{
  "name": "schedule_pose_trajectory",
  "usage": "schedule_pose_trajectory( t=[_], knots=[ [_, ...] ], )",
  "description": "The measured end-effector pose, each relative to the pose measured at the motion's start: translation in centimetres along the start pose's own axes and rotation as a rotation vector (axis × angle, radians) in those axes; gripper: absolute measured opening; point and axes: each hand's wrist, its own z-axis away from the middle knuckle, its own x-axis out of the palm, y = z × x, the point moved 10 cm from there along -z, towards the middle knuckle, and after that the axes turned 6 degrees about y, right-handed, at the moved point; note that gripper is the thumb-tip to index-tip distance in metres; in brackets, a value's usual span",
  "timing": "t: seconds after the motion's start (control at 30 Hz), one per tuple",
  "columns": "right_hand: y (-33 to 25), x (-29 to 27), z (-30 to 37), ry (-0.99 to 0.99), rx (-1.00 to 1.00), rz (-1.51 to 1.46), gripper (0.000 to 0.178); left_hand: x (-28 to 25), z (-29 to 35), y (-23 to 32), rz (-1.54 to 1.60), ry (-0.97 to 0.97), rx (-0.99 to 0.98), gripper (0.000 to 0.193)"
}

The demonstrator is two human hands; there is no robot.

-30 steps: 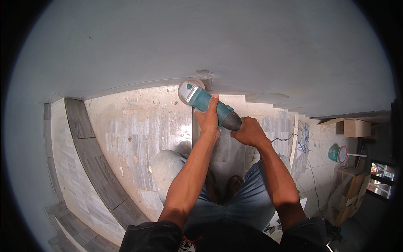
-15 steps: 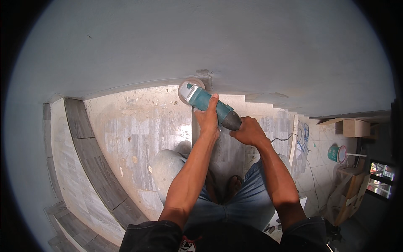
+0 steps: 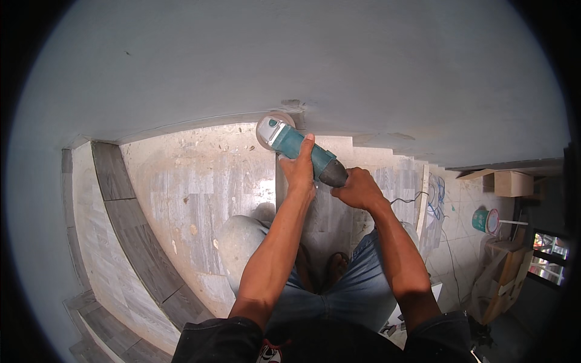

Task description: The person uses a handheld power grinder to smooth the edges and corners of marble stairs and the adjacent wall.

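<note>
A teal angle grinder (image 3: 295, 144) with a silver head and a black rear end lies slantwise in both my hands. My left hand (image 3: 299, 167) is wrapped round the middle of its body, thumb on top. The rear end is gripped by my right hand (image 3: 357, 187). At the far end, the round disc (image 3: 285, 117) meets the foot of the grey wall (image 3: 339, 66), beside a short grey tile piece (image 3: 296, 120) at the wall's base. Whether the disc is spinning cannot be made out.
Steps with grey wood-look tiles (image 3: 145, 251) curve along the left. Dusty tiled floor (image 3: 206, 175) lies below the grinder. To the right are a blue cable (image 3: 437, 199), a green bucket (image 3: 481, 220), a cardboard box (image 3: 513, 184) and wooden boards (image 3: 507, 275).
Almost nothing differs. Both hands keep their hold on the angle grinder, and its disc stays at the same spot by the wall.
</note>
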Motion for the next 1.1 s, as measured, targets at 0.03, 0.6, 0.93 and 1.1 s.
schedule_pose_trajectory(
  t=[0.03, 0.6, 0.93, 1.1],
  knots=[
    [0.0, 0.0, 0.0, 0.003, 0.002, 0.002, 0.044, 0.0, 0.0, 0.0, 0.001, 0.005, 0.0, 0.075],
    [0.2, -0.7, 0.5, -0.004, 0.044, -0.005, 0.042, 0.1, -0.5, -0.7, 0.009, 0.019, 0.028, 0.061],
    [0.6, -1.0, 1.0, -0.025, 0.078, -0.008, 0.039, 0.6, -0.1, -0.9, 0.019, -0.003, 0.039, 0.062],
    [0.8, -1.1, 1.1, -0.023, 0.076, -0.006, 0.039, 0.5, -0.3, -1.5, 0.003, 0.003, 0.016, 0.064]
  ],
)
